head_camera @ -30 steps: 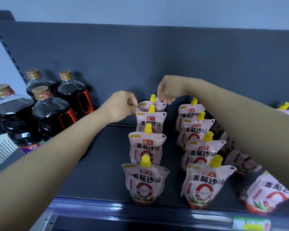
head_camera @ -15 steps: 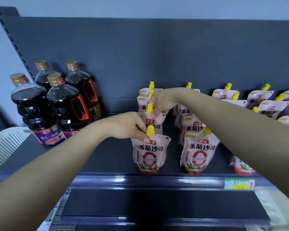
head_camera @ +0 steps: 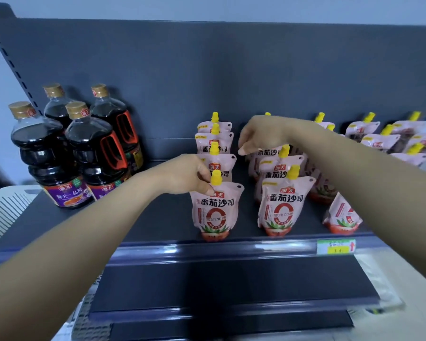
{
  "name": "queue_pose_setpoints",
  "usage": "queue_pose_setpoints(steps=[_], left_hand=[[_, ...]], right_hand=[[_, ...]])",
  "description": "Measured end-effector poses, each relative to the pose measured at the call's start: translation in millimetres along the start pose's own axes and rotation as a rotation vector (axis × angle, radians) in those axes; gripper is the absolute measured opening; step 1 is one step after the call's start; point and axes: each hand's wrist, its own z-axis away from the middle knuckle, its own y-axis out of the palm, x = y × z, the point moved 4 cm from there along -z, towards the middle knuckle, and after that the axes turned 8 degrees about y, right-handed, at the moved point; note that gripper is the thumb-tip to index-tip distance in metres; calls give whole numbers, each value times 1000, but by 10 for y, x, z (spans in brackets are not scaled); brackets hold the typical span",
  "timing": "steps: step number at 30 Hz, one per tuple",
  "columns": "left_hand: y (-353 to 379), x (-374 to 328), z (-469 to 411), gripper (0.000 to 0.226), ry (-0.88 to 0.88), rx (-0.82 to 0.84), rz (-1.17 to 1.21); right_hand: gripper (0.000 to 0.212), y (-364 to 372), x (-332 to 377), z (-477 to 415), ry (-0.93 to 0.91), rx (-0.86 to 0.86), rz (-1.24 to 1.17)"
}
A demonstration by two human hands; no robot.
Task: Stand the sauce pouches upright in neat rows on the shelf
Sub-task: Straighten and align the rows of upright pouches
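Bare shelf [head_camera: 158, 217] gap separates dark bottles [head_camera: 84, 153] from pouch rows [head_camera: 217, 205]; pouches crowd rightward

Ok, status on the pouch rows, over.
Left hand pinching front pouch at its top. Right hand on second row, grip unclear. Both rows upright. Nothing in the way.

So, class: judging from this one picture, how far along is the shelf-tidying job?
Done: the leftmost row and the second row stand upright, front to back. In hand: the left hand grips the top of the front pouch; the right hand reaches over the second row. Left: the pouches on the right look uneven, one front pouch leaning.
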Motion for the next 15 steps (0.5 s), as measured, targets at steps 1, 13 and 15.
queue_pose_setpoints(steps=[1, 13, 15], left_hand=[[-1, -22, -12, 11, 10, 6, -2], [70, -111, -77, 24, -2, 22, -95], [66, -121, -64, 21, -28, 7, -92]], right_hand=[[28, -32, -99, 80, 26, 8, 9], [30, -25, -568, 486, 25, -8, -262], [31, 4, -631, 516, 42, 95, -156]])
